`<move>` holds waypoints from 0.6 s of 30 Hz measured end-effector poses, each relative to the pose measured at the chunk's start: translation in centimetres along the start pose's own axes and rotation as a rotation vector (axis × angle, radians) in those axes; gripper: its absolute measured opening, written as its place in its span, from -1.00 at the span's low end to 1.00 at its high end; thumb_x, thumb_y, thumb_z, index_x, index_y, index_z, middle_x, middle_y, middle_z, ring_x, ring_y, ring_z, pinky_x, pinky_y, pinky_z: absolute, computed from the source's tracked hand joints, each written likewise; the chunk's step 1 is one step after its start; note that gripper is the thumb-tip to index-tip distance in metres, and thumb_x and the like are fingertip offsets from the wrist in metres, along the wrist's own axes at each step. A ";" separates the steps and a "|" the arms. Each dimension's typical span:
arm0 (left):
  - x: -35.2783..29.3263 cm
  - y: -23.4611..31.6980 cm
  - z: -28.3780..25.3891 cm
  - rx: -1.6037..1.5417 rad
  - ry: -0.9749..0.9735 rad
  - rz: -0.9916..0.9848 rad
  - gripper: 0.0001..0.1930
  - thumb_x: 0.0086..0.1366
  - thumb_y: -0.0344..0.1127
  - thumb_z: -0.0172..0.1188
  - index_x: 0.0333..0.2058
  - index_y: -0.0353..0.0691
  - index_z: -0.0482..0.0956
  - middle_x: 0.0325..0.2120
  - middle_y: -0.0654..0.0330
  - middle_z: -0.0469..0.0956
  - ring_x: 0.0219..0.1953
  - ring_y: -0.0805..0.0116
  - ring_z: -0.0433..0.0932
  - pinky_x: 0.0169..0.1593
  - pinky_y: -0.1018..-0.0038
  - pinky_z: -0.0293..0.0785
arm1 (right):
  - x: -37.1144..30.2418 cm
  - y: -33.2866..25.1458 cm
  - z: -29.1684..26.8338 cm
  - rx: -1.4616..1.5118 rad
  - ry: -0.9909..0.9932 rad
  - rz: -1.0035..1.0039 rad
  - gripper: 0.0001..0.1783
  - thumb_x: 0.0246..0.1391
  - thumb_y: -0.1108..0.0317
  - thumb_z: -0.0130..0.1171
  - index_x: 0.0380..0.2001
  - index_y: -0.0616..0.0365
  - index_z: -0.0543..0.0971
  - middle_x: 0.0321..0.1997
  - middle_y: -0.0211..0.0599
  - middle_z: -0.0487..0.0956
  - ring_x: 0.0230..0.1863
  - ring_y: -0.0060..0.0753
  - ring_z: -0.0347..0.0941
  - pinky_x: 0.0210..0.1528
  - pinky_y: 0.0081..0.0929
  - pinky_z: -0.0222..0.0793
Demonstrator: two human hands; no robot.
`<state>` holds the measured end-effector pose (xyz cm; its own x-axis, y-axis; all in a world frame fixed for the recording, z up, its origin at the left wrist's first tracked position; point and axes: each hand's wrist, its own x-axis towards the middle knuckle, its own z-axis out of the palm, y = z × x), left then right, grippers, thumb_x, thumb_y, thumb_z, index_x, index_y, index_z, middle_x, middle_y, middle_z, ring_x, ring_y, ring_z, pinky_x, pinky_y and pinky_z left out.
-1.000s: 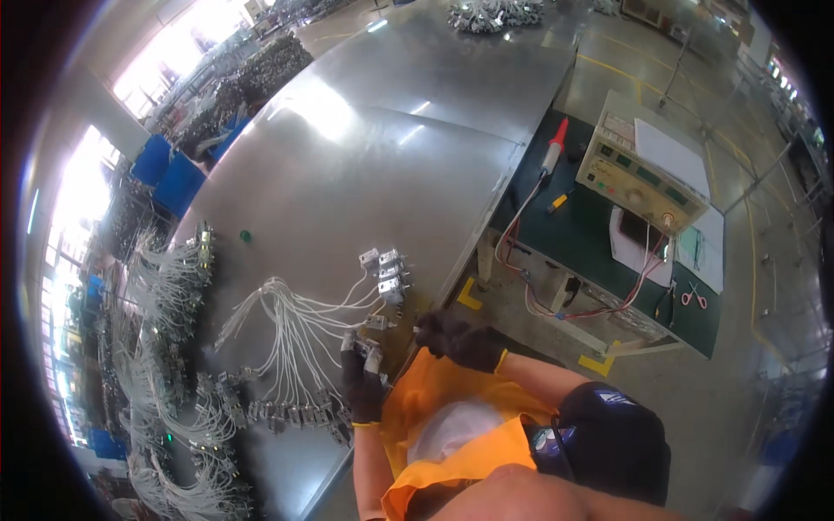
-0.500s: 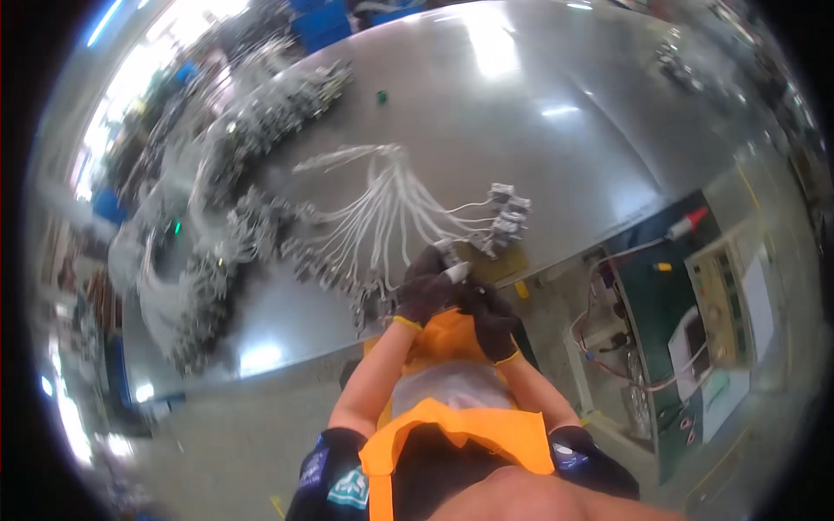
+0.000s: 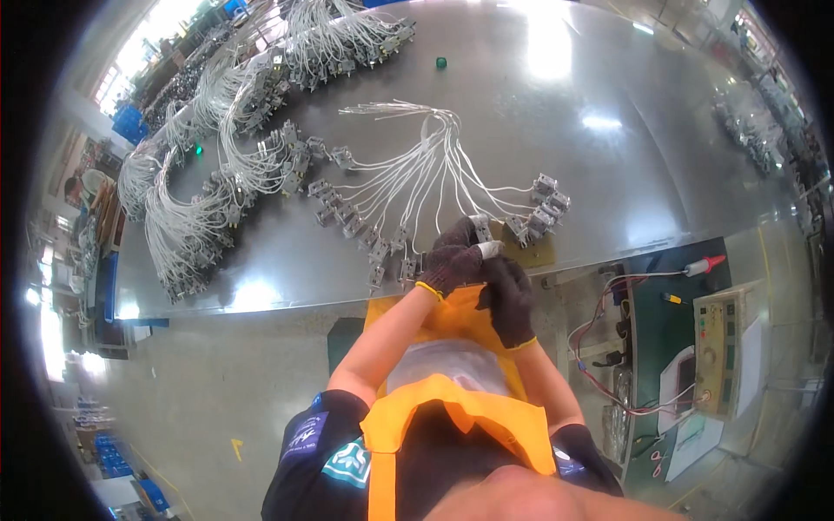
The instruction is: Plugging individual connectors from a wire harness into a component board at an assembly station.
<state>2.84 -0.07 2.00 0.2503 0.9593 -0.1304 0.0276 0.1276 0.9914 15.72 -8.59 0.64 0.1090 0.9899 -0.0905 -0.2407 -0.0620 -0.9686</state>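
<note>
A bundle of white wires (image 3: 445, 143) fans out on the metal table in front of me, with small grey metal blocks at the wire ends. My left hand (image 3: 453, 259), in a dark glove with a pale thumb tip, is closed on one grey block (image 3: 480, 227) near the table's front edge. Close against it on the right is my right hand (image 3: 511, 300), also gloved, its fingers bent; whatever they hold is hidden. Several finished-looking block ends (image 3: 546, 207) lie to the right of the hands, others (image 3: 347, 219) to the left. A brownish flat piece (image 3: 532, 250) lies beside my right hand.
Heaped wire bundles (image 3: 248, 143) with grey blocks cover the table's left side. A small green object (image 3: 441, 62) sits farther back. To the right, below the metal table (image 3: 625, 174), stands a green bench (image 3: 647, 313) with a control box (image 3: 719, 347), cables and a red-tipped probe (image 3: 704, 266).
The view has shifted, so the table and wires sit higher and farther right in it. My hands stay together at the table edge around the same grey block.
</note>
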 end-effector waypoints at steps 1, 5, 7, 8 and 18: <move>0.1 -0.4 0.0 -0.024 -0.007 0.079 -0.50 0.14 -0.35 0.34 0.05 -0.30 0.44 -0.27 0.22 0.56 -0.26 0.45 0.54 -0.21 0.46 0.54 | -0.1 0.3 0.2 0.034 0.036 0.051 -0.88 0.17 0.42 0.07 -0.29 0.06 0.60 -0.46 -0.26 0.57 -0.54 -0.41 0.51 -0.56 -0.54 0.37; -0.3 -0.2 -0.2 -0.126 -0.047 -0.071 -0.44 0.18 -0.36 0.33 0.13 -0.24 0.35 -0.30 0.23 0.53 -0.31 0.47 0.53 -0.28 0.49 0.53 | 0.2 1.1 -0.1 0.244 -0.013 0.243 -0.70 0.30 0.11 -0.04 -0.40 0.03 0.51 -0.74 -0.50 0.32 -0.76 -0.56 0.30 -0.78 -0.54 0.15; -1.4 1.5 -0.9 -0.054 -0.051 -0.127 -0.39 0.20 -0.39 0.32 0.20 -0.21 0.28 -0.28 0.24 0.51 -0.31 0.47 0.53 -0.32 0.50 0.53 | 0.2 1.0 -0.5 0.978 -0.273 0.594 -0.67 0.30 0.02 -0.04 -0.32 0.03 0.49 -0.71 -0.48 0.37 -0.72 -0.55 0.32 -0.74 -0.52 0.19; -2.0 2.7 -1.7 0.173 -0.054 -0.019 -0.28 0.16 -0.26 0.35 0.26 -0.17 0.22 -0.20 0.11 0.53 -0.20 0.39 0.55 -0.19 0.45 0.53 | 0.0 1.0 -0.8 1.040 -0.120 0.662 -0.65 0.30 -0.02 -0.03 -0.26 0.04 0.49 -0.67 -0.45 0.41 -0.68 -0.53 0.35 -0.70 -0.52 0.22; -8.9 6.1 -8.0 1.055 -0.383 0.373 -0.07 0.12 -0.10 0.42 0.33 -0.33 0.09 0.27 -0.16 0.20 0.37 -0.08 0.12 0.38 0.12 0.08 | -1.4 2.1 0.9 0.188 0.140 -0.036 -0.69 0.33 0.34 -0.01 0.08 0.21 0.44 -0.18 -0.22 0.61 -0.20 -0.42 0.57 -0.12 -0.41 0.55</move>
<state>-7.01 -5.81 9.12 0.6805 0.7327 0.0000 0.6322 -0.5872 0.5056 14.19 -10.04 -1.04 0.2503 0.9629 -0.1010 -0.4086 0.0104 -0.9127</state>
